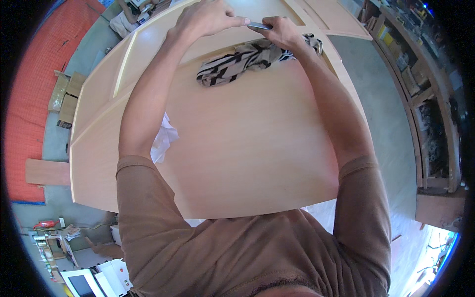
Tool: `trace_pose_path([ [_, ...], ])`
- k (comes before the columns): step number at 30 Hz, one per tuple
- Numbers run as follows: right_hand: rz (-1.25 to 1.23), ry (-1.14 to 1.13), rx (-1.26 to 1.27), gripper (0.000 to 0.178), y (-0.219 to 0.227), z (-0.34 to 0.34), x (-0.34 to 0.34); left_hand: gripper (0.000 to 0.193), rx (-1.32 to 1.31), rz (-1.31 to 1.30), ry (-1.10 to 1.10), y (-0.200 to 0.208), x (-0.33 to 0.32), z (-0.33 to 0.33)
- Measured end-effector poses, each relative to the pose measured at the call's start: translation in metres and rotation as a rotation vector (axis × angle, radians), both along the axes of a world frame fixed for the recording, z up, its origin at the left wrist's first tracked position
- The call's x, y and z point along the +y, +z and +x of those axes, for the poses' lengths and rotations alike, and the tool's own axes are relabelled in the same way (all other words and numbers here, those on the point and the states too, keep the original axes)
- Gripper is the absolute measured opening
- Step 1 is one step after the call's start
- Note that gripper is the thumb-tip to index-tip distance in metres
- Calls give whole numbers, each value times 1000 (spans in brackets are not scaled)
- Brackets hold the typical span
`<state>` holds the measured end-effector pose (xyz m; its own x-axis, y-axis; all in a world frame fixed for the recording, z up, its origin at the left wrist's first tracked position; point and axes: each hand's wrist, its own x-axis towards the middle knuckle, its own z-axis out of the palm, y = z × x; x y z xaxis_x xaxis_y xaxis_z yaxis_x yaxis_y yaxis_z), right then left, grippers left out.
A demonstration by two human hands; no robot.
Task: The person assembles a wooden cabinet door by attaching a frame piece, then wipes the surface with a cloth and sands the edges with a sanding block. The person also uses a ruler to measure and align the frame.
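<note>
The person's brown shirt fills the lower edge, its collar cut off. Beyond it lies a pale wooden table, a door-like panel. Near its far edge both hands pinch one small flat grey tool: the left hand closed on its left end, the right hand on its right. The tool's long axis runs left to right; what kind of tool cannot be told. Just below lies a striped black-and-white cloth, touching the right hand. White crumpled paper sits by the left forearm, partly hidden.
</note>
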<state>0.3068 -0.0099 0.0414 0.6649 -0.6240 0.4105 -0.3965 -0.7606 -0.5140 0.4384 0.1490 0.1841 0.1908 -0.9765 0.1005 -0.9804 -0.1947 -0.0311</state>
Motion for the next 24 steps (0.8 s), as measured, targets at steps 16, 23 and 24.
trace_pose_path([
  [16, 90, -214, 202, 37, 6, -110, 143, 57, 95, -27, -257, -32, 97, -55],
  [23, -60, -109, 117, 32, 4, -37, 49, 55, 24, -132, -115, -27, 42, -22],
  [24, -66, -119, 122, 30, 1, -25, 38, 55, -7, -146, -83, -27, 35, -16],
])
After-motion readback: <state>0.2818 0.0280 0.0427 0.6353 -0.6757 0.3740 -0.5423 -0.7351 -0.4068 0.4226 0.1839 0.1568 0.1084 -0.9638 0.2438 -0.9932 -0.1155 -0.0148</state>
